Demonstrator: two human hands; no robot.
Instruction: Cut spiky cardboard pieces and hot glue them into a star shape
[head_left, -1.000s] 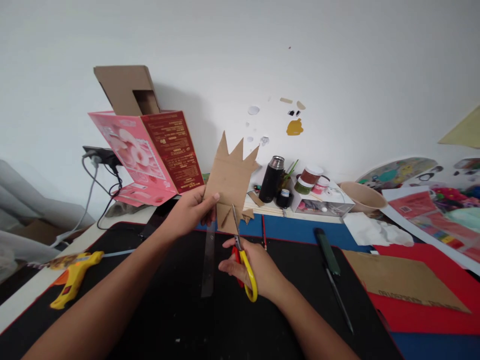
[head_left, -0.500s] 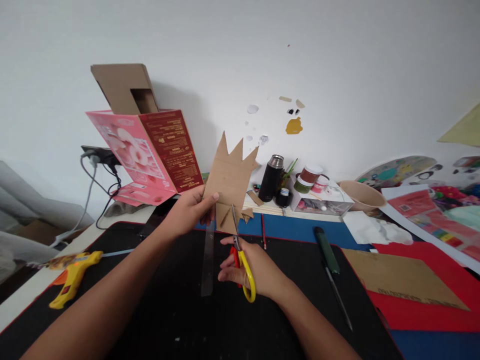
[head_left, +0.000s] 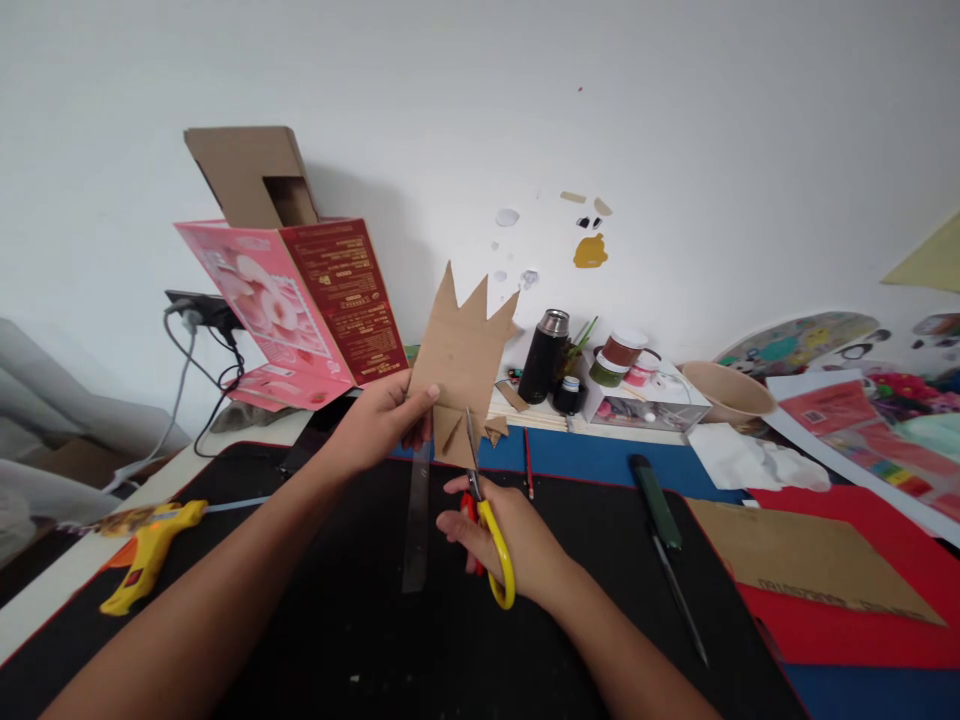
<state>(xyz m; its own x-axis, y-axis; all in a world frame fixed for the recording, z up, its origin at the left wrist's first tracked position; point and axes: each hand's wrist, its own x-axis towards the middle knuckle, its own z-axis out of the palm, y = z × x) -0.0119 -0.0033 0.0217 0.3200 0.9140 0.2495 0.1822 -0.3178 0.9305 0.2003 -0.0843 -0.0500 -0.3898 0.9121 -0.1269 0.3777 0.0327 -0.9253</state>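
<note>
Cardboard piece [head_left: 461,360] held over the bench [head_left: 45,597], long axis pointing away; left edge pinched by left hand [head_left: 390,415]. Scissors [head_left: 487,519] gripped in right hand [head_left: 521,540], blades overlapping its near end.

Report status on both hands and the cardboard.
Left hand gripping spike-topped cardboard piece. Right hand holding scissors, blades at cardboard's lower part. Nothing seen blocking; clear ruler below left hand.

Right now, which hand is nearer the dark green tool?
Right. The right hand, holding scissors, is left of the tool; the left hand, gripping cardboard, is farther left.
</note>
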